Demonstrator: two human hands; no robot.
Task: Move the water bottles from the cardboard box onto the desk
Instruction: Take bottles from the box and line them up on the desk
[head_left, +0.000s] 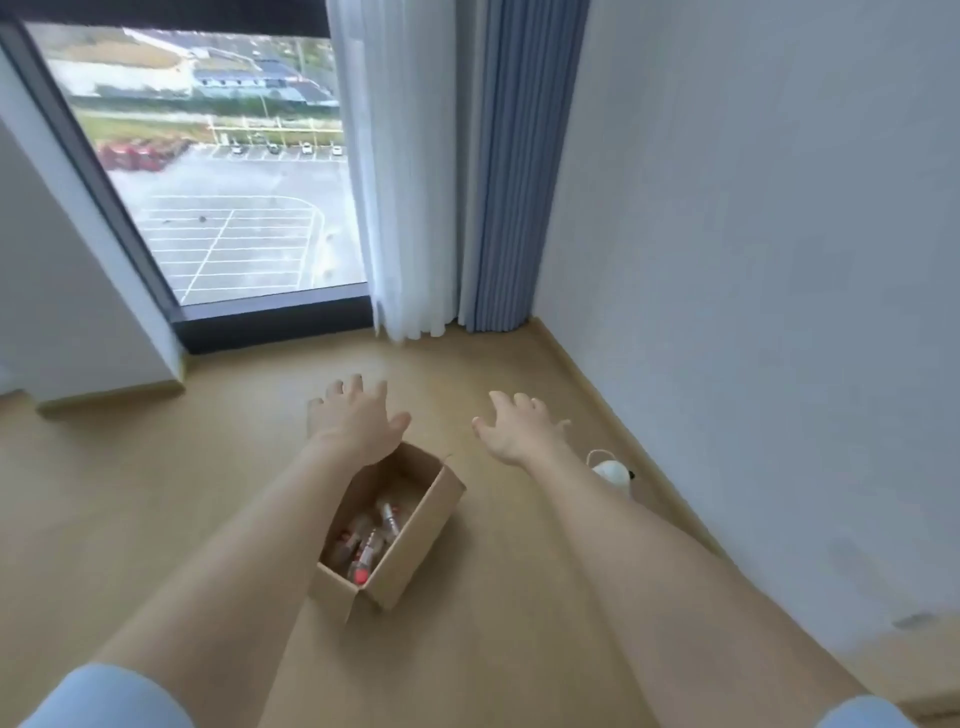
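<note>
- Both hands reach out ahead of us with fingers spread and nothing in them. Our left hand (358, 421) hangs just past the far end of the cardboard box (422, 540), and our right hand (519, 431) is off to the box's right, above the bare floor (156, 493).
- We read the spread fingers as a readying pose: the hands flank the box either to take it by its sides or to dip in for a bottle — which of the two we cannot tell.
- Inside the box the water bottles (371, 540) lie on their sides in a loose heap toward its near end, red caps showing. The top is open, so the way in is from above.
- Our left forearm crosses over the box's left edge and hides part of it.
- No desk shows in view, so we judge the moving not yet begun.
- A small white object (613, 472) sits on the floor near the right wall, and a window (223, 182) with curtains (509, 166) fills the far side.
</note>
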